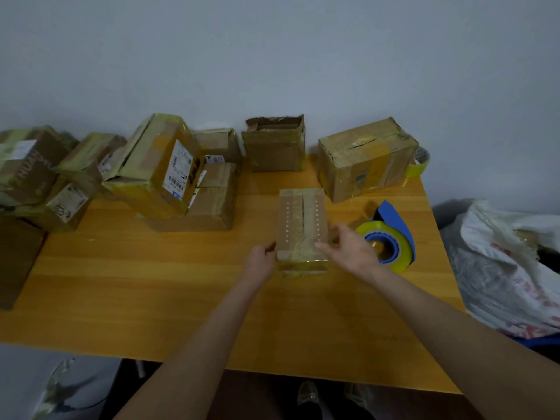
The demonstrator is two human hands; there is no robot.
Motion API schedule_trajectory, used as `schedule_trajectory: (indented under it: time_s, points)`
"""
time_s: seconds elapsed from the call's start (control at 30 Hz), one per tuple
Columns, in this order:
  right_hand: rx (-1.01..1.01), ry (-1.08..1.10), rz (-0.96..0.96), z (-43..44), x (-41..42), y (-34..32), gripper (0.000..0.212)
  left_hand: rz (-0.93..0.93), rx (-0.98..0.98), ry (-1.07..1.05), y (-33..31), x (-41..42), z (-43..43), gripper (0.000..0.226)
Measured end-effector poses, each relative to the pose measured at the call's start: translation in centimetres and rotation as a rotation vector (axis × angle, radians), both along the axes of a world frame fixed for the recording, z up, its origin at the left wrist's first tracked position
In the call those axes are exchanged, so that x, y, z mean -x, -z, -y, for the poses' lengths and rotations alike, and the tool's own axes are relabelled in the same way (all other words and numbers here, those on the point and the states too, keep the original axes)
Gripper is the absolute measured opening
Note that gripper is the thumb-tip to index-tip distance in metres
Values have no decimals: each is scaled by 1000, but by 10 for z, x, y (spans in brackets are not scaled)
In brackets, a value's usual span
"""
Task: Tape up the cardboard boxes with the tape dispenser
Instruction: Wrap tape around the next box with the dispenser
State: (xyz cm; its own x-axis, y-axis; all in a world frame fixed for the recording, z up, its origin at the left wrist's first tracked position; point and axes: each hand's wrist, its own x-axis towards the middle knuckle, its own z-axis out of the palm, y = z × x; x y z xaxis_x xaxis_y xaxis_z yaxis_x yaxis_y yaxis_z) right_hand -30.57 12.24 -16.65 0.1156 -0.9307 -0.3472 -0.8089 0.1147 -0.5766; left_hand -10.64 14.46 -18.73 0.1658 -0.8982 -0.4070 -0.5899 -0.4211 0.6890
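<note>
- My two bare forearms reach forward from the bottom edge of the view and draw closer together over the desk (pixel 151 283).
- My left grip (pixel 260 258) sits against the left side of the small box (pixel 301 219), fingers curled and thumb tip at its near left corner.
- My right grip (pixel 348 249) comes over the box's right side, thumb lying on the top face and fingers curled round the right edge.
- The grips do not touch each other; the box is clasped between them.
</note>
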Motion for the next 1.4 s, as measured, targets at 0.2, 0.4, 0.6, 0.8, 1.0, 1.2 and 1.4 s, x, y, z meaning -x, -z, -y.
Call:
schedule_trajectory:
  time_s: [0.2,0.4,0.6,0.8,1.0,1.2,1.4]
  points:
    - [-261,335,342,-6,-14,-2,73,-303,-105,-238,-9,13,6,62]
    - [-238,416,471,-15,-28,4,47,-406,-112,-205,-14,16,-1,48]
    - [-123,410,541,-12,-38,-23,57,-429,107,-231,-45,3,-5,49]
    - [-1,369,654,-16,-59,-43,46,-338,301,-252,-82,-12,-21,47]
    - [168,257,689,-25,-101,-91,44,-278,494,-399,-128,-39,-42,41]
    - [330,103,847,-31,-179,-154,36,-277,744,-594,-180,-110,-41,37]
    - [396,-24,826,-28,-304,-174,37,-213,858,-751,-195,-231,-41,26]
